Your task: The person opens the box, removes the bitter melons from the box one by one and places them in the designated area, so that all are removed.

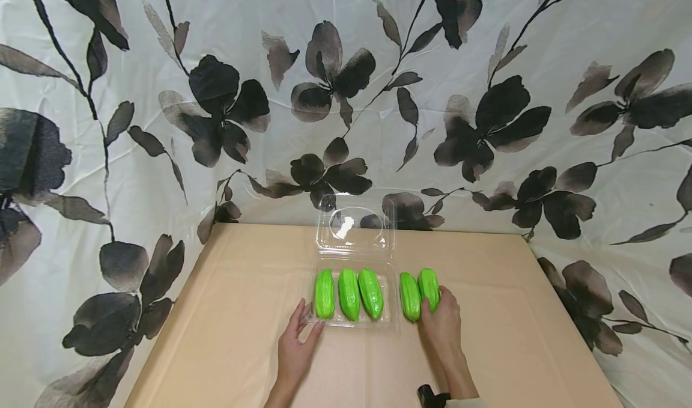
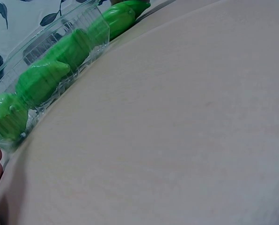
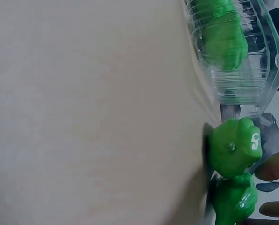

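- Three green vegetables (image 1: pixel 348 294) are held in a clear container (image 1: pixel 391 300), its corner touched by the left hand (image 1: pixel 294 351), fingers spread.
- Beside it, the rightmost vegetable (image 1: pixel 429 283) is pinched by the right hand (image 1: pixel 443 328).

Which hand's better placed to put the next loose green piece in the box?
Right, I'd say. The right hand is at the outer loose piece, thumb and fingers either side. The left hand is across the box, at its near left corner.
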